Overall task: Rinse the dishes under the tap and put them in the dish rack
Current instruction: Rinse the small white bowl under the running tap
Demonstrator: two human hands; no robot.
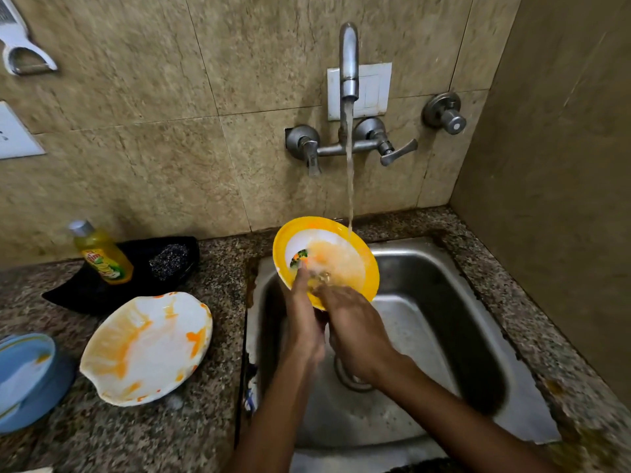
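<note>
The yellow-rimmed plate (326, 257) is held tilted over the back left corner of the steel sink (444, 302), its white centre facing the camera and smeared with orange residue. Water falls from the wall tap (349, 59) in a thin stream and strikes the plate near its upper right rim.

The left hand (304, 322) comes up from below and grips the plate's lower edge — the thumb lies across the face, pointing at the small printed motif, while the other fingers are hidden behind the plate. The right hand (351, 322) rests on the lower part of the plate's face; its fingertips are blurred and lost in splashing water, so whether they lie flat or curled cannot be told.

On the granite counter (218, 387) left of the sink lies a white plate (146, 346) with a wavy rim, streaked with orange. Further left, a blue dish (27, 380) is cut off by the frame edge. Behind the white plate, a yellow soap bottle (102, 254) leans on a black tray (143, 268) that also holds a dark scouring pad (169, 261). A grater (20, 46) hangs on the tiled wall — only partly in view.
</note>
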